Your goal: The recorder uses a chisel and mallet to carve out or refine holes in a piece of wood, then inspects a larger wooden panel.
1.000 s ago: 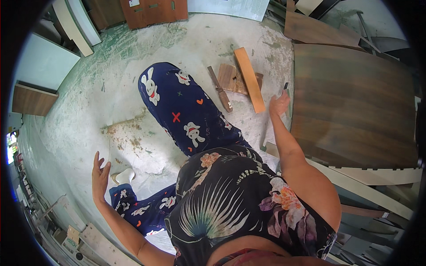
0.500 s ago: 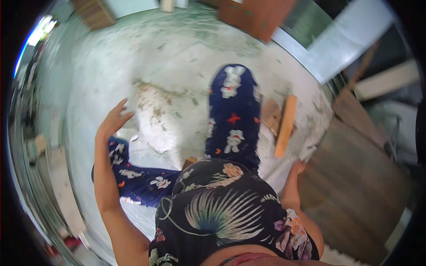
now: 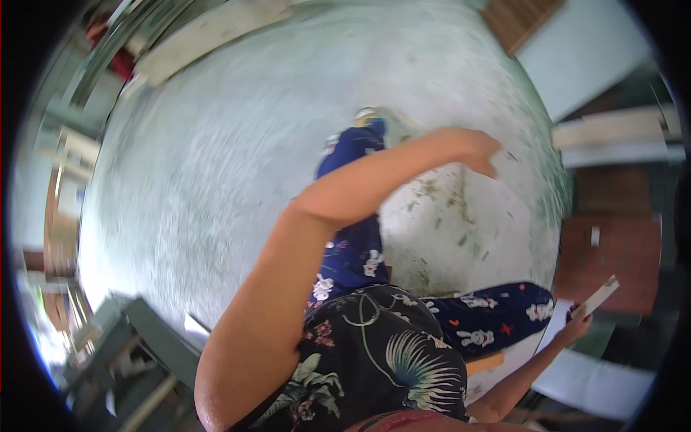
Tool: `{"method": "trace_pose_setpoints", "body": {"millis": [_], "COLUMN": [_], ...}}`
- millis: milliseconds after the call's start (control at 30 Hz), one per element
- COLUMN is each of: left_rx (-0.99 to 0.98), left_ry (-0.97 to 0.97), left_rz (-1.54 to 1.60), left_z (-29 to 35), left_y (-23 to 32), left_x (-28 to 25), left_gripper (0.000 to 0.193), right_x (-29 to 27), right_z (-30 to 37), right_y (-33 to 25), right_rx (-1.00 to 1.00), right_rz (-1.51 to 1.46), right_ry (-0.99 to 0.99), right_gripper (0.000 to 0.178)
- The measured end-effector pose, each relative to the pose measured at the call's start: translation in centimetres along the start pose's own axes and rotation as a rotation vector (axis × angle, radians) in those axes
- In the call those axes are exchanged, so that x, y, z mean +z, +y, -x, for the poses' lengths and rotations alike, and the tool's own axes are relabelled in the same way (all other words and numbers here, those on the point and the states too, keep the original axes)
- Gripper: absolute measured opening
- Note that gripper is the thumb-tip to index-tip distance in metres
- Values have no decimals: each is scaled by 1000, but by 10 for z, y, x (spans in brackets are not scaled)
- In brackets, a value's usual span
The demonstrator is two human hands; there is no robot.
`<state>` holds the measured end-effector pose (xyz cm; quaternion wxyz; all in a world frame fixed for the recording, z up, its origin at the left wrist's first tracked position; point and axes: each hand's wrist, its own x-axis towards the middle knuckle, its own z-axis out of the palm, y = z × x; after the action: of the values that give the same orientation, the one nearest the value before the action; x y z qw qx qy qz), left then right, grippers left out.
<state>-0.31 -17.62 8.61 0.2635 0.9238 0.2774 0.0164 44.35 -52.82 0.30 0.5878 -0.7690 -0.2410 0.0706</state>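
Observation:
My left arm reaches across in front of my body, and my left hand (image 3: 475,150) hangs above the pale floor. Its bent fingers are somewhat blurred but apart, with nothing seen between them. Lower right, my right hand (image 3: 574,329) is closed around a short, flat, pale strip (image 3: 602,294) that sticks out past the fingers. A dark bit shows by the grip; I cannot make out what it is. This hand is beside the knee of my dark blue patterned trousers (image 3: 497,317).
A reddish-brown panel (image 3: 612,259) lies at the right, below stacked boards (image 3: 612,137). Long pale planks (image 3: 209,43) lie along the far left. A dark grey frame (image 3: 162,338) stands at the lower left. Debris (image 3: 457,194) is scattered on the floor (image 3: 216,180).
My view has turned to the left, so the boards have shifted to the right. My left arm now crosses my body. My right hand has come out to the right, and the pale strip shows clearly.

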Motion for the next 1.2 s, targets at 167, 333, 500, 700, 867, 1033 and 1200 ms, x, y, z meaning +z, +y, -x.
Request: {"method": "trace_pose_setpoints", "body": {"millis": [167, 333, 500, 700, 867, 1033, 1200], "left_rx": [-150, -178, -173, -242, -212, -194, -97], "left_ry": [152, 305, 329, 350, 353, 369, 565], "left_rz": [-30, 4, 48, 13, 22, -17, 42], "left_z": [2, 19, 41, 62, 61, 51, 35], "left_y": [7, 38, 46, 44, 44, 42, 54], "left_x": [-35, -61, -79, -90, -88, -85, -80], "left_gripper": [46, 42, 36, 26, 26, 23, 24], "right_x": [114, 224, 301, 325, 318, 299, 290], "right_z": [-31, -5, 28, 97, 108, 103, 121], "right_y": [-139, -186, -187, -162, -141, -147, -192], "right_rx": [-178, -289, 36, 268, 401, 420, 253], "right_rz": [-31, -408, -551, -356, -360, -656, -776], "right_ry": [-376, -637, -718, -725, -690, -712, -717], "right_gripper": [26, 26, 25, 25, 26, 37, 39]}}
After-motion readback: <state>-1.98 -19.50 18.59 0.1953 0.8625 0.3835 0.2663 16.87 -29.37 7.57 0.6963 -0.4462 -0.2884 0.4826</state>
